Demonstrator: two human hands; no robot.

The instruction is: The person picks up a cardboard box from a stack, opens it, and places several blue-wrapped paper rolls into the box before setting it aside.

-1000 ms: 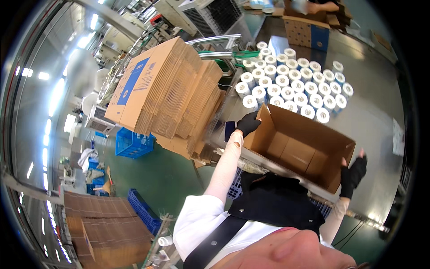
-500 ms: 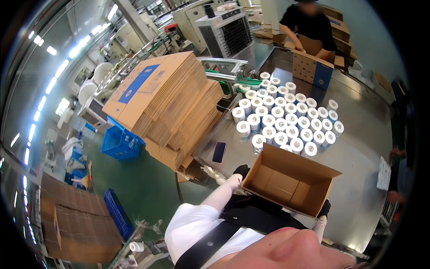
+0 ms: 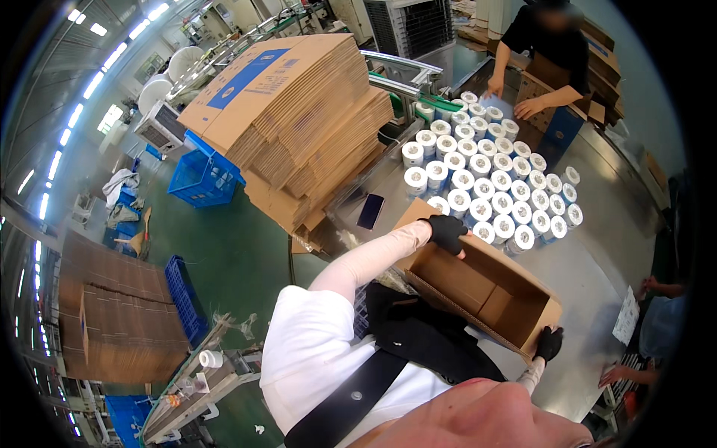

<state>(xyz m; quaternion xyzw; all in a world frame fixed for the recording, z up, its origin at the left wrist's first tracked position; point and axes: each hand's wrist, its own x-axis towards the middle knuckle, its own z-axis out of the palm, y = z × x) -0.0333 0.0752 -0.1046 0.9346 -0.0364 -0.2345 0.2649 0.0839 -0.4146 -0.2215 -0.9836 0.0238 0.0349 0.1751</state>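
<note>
An open cardboard box (image 3: pixel 478 287) stands on the near part of the metal table, tilted toward me, and its inside is bare brown board. My left hand (image 3: pixel 448 233), in a black fingerless glove, is closed over the box's far left edge. My right hand (image 3: pixel 549 343), gloved the same way, grips the right end of the box near its lower corner. Just beyond the box, several white paper rolls (image 3: pixel 501 201) in clear, blue-marked wrapping stand upright in a close group.
A dark phone (image 3: pixel 370 211) lies left of the box. Flattened cartons (image 3: pixel 299 127) are stacked left, near a blue crate (image 3: pixel 202 179). Across the metal table (image 3: pixel 590 254), a co-worker (image 3: pixel 549 45) reaches beside another carton. Another person's hands show at the right edge, near a paper sheet (image 3: pixel 627 313).
My left hand has moved from the box's near left side up onto its far left edge, and a flap now sticks out there. The co-worker's hands have moved toward the rolls.
</note>
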